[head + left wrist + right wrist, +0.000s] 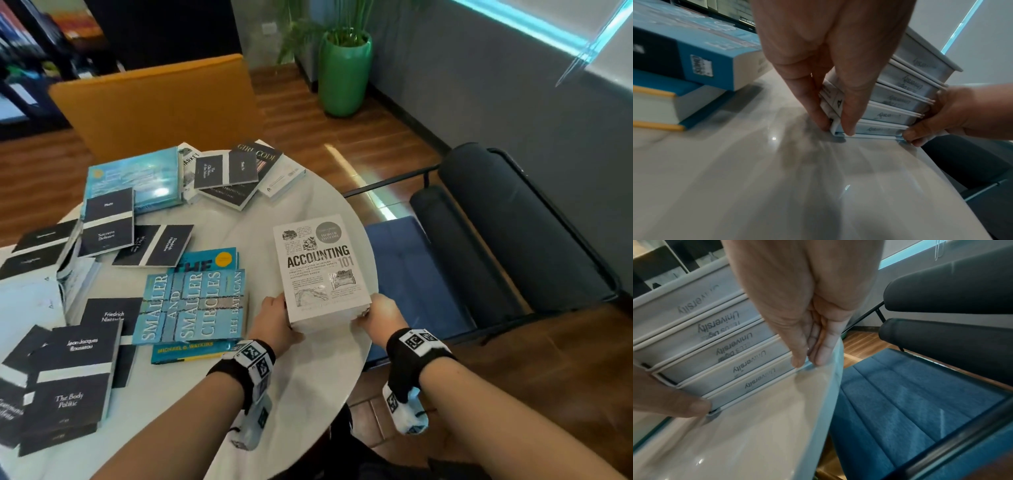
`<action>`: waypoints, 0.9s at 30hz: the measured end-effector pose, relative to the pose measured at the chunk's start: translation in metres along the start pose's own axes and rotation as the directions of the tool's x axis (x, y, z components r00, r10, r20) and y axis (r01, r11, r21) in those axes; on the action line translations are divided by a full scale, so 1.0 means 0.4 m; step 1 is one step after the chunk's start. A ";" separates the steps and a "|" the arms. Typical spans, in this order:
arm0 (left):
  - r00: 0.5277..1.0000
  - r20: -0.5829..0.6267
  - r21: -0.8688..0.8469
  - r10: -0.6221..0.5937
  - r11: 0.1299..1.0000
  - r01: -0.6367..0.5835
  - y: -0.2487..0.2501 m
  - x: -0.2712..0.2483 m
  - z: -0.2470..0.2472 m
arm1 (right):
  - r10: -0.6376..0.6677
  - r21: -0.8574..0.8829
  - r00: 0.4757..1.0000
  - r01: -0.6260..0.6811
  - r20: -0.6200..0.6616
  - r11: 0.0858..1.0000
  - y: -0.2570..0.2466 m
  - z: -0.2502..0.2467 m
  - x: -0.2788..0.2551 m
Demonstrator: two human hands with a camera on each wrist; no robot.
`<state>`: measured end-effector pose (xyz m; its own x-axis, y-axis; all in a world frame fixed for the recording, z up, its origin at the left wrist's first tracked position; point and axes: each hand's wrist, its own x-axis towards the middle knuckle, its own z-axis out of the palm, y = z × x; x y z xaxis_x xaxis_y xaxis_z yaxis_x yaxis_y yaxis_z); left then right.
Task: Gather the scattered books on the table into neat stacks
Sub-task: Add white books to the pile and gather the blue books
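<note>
While your head camera looks down on the round white table (212, 222), your left hand (274, 320) and right hand (378, 313) sit at the near corners of a white book stack (320, 274) by the table's right edge. Top cover reads "Accounting 101". Both hands clasp the stack from its two sides. Just left of it, a blue book (191, 305) lies on a teal book (188, 353). Black paperbacks (73, 380) are scattered along the left side, some overlapping. At the far side, a glossy blue book (137, 178) and a dark book pile (236, 174) lie well apart from your stack. An orange chair (154, 102) stands beyond the table, a blue-seated chair (407, 270) to the right, a green pot (344, 73) on the floor.

Left wrist view: your left hand's fingers (813, 110) reach down over the stack's corner (898, 100), tips at the tabletop, curled round the lowest books. Five or so white books show, edges stamped with blurred lettering. Your right hand (953, 112) pinches the opposite bottom corner. The blue book (701, 53) lies to the left, apart from the stack.

Right wrist view: your right fingers (797, 344) press down the stack's side (711, 340) to the table, at its very rim. "University" is stamped on each book's page edge. Your left thumb (680, 402) grips the lower left corner. The blue seat (910, 410) lies below.
</note>
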<state>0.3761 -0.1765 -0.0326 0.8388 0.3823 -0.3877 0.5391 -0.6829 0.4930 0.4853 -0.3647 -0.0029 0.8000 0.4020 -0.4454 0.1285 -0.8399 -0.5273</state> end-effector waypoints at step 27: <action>0.983 -0.083 -0.330 -0.163 0.935 0.127 0.055 0.058 -0.041 | 0.153 -0.161 0.959 -0.117 0.238 0.980 -0.045 -0.063 0.118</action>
<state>0.4085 -0.1725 -0.0181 0.7431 0.5385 -0.3973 0.6363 -0.3848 0.6686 0.5356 -0.3399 0.0038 0.6476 0.3435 -0.6802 0.1267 -0.9288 -0.3484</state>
